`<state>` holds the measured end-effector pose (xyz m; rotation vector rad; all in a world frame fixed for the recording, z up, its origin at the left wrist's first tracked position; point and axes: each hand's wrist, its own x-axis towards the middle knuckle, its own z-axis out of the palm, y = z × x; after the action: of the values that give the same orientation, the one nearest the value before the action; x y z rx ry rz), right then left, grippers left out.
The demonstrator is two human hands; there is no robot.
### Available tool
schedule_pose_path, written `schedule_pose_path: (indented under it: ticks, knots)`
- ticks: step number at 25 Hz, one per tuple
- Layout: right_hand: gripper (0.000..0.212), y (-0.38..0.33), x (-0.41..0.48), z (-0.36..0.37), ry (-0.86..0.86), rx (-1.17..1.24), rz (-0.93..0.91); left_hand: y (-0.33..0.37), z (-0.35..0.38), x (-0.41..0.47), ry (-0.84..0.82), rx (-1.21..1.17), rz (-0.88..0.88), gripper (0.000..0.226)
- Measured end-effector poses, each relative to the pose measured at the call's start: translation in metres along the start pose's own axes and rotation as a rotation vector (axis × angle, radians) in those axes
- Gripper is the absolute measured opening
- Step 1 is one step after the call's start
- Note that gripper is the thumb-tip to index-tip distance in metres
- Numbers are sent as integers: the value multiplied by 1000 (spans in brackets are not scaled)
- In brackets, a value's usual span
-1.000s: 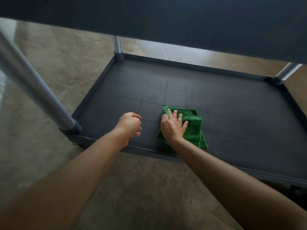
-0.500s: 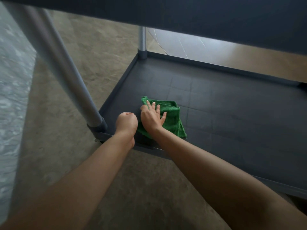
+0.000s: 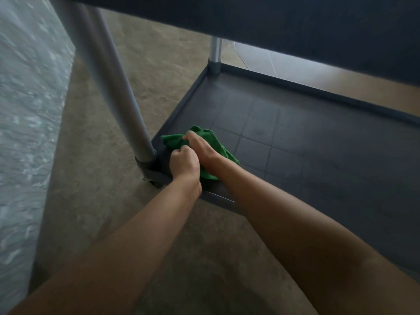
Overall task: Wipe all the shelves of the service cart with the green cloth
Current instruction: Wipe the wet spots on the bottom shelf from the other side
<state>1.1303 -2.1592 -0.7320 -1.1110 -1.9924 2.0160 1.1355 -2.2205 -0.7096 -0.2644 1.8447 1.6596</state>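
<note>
From the head view, the right hand (image 3: pixel 201 145) squeezed the green cloth (image 3: pixel 171 140) in curled fingers, at the near corner of the bottom shelf (image 3: pixel 295 160). The left hand (image 3: pixel 184 164) was a fist beside it and seemed to hold nothing. This looked like corner wiping. Next, the cloth likely needs pushing across the rest of the shelf.

Lower shelf (image 3: pixel 295 142): dark, grid-lined, with a raised rim, beneath an upper shelf (image 3: pixel 272 23).
Green cloth (image 3: pixel 173 140): bunched in the shelf's near-left corner, just beside the grey post (image 3: pixel 127 105).
Floor (image 3: pixel 159 64): mottled beige, under the cart.
</note>
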Motion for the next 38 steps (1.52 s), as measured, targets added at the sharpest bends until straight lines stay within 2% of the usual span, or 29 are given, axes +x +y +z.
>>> schedule_pose_path:
  ticks: [4,7,10,15,17,22,25,29,31,35,38]
  knots:
    - [27,-6,-38,-20,-86,2,56,5,12,-36,55,1,-99,38]
    - [19,-16,-67,-33,-118,161,240,16,12,-71,42,-38,-157,37]
    - [29,-33,-104,-41,-65,357,387,36,-2,-109,29,-37,-189,37]
    - [39,-72,-178,-35,-103,540,534,72,-49,-182,-82,-93,-366,40]
    - [37,-98,-213,-29,-110,609,568,93,-64,-218,-58,-32,-401,39]
    - [42,-176,-295,-31,-103,683,649,154,-88,-304,52,109,-305,31]
    - [41,-239,-348,-46,-123,739,640,204,-92,-367,-6,248,-204,27]
    - [42,-323,-420,-77,-135,806,589,269,-89,-454,-66,514,52,25]
    - [41,-359,-452,-93,-144,837,546,295,-85,-494,-62,515,112,24]
    - [41,-424,-522,-136,-183,839,515,337,-87,-582,2,358,168,24]
    - [41,-462,-569,-163,-206,844,467,357,-99,-634,26,399,244,25]
